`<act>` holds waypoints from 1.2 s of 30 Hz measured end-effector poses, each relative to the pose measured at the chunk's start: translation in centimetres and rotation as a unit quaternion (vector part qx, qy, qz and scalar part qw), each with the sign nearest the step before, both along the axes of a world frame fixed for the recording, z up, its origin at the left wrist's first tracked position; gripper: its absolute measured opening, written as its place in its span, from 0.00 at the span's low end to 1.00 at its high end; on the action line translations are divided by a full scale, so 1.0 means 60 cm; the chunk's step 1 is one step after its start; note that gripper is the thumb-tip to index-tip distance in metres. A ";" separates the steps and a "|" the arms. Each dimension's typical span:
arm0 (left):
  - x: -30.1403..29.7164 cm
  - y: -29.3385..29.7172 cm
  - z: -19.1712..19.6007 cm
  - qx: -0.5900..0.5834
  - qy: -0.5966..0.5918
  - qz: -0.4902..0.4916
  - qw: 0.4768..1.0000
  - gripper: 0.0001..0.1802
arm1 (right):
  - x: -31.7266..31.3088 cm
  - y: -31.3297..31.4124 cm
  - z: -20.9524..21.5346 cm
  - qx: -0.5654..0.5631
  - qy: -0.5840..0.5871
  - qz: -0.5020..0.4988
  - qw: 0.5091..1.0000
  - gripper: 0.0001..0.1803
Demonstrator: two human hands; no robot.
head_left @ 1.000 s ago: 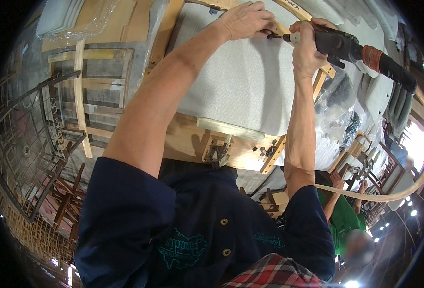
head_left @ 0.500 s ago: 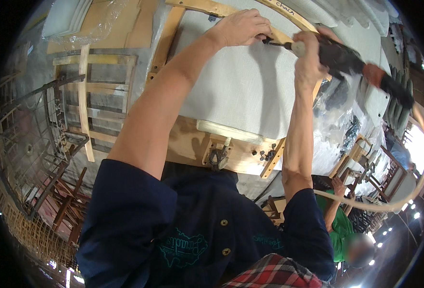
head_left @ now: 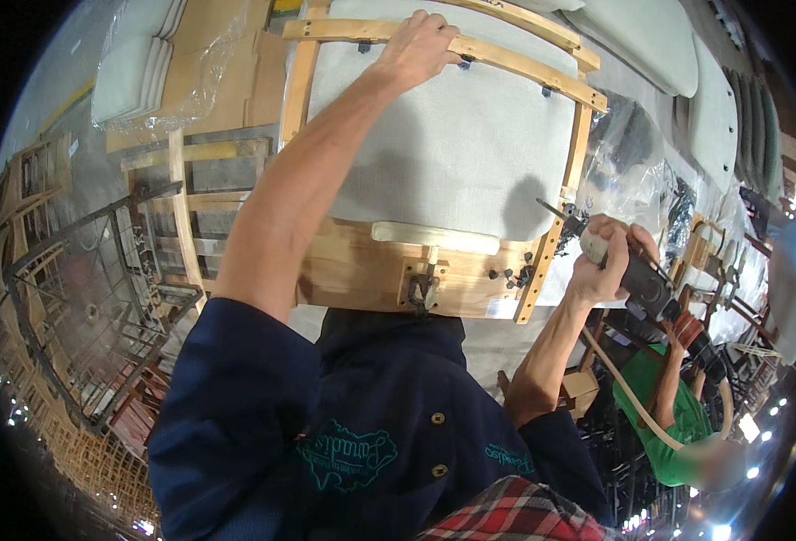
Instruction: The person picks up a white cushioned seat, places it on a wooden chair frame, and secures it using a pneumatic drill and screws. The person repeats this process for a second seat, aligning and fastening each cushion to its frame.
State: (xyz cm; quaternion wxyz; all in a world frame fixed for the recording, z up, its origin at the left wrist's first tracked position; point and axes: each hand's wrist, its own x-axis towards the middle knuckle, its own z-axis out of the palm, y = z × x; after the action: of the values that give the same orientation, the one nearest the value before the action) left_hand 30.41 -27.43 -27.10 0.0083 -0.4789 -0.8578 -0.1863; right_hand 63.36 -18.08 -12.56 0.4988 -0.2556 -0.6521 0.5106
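Observation:
A wooden chair frame [head_left: 470, 270] with a white padded seat [head_left: 452, 144] lies in front of me. My left hand [head_left: 419, 45] grips the far wooden rail [head_left: 344, 31] of the frame. My right hand [head_left: 610, 257] holds a black pneumatic screwdriver [head_left: 637, 275], its bit [head_left: 553, 212] pointing at the frame's right side rail [head_left: 571, 171]. A pale air hose [head_left: 637, 401] trails down from the tool.
Wooden chair frames [head_left: 177, 207] and a metal wire rack [head_left: 82, 307] stand on the left. White cushions [head_left: 132, 77] in plastic wrap lie at the top left, more cushions [head_left: 659, 45] at the top right. Another person in a green shirt [head_left: 668, 410] works at the lower right.
My right hand has brought the screwdriver down from the far rail, beside my left hand, to the frame's right side. My left hand stays on the far rail.

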 end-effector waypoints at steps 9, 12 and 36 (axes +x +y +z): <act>-0.009 0.005 0.036 -0.078 -0.030 -0.010 0.996 0.27 | 0.114 -0.008 -0.009 -0.047 0.049 -0.072 0.995 0.14; -0.001 0.000 0.025 -0.024 -0.017 -0.014 0.999 0.27 | 0.150 -0.014 -0.001 -0.031 0.070 -0.052 0.996 0.14; 0.352 -0.381 0.037 0.013 -0.145 0.017 0.989 0.31 | 0.143 0.071 -0.102 -0.062 0.038 -0.242 0.967 0.22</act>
State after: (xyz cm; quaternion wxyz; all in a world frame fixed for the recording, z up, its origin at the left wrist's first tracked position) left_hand 51.56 -50.26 -24.89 -0.1071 -0.4323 -0.8553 -0.2646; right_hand 71.93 -13.81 -18.69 0.6148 -0.4171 -0.5183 0.4235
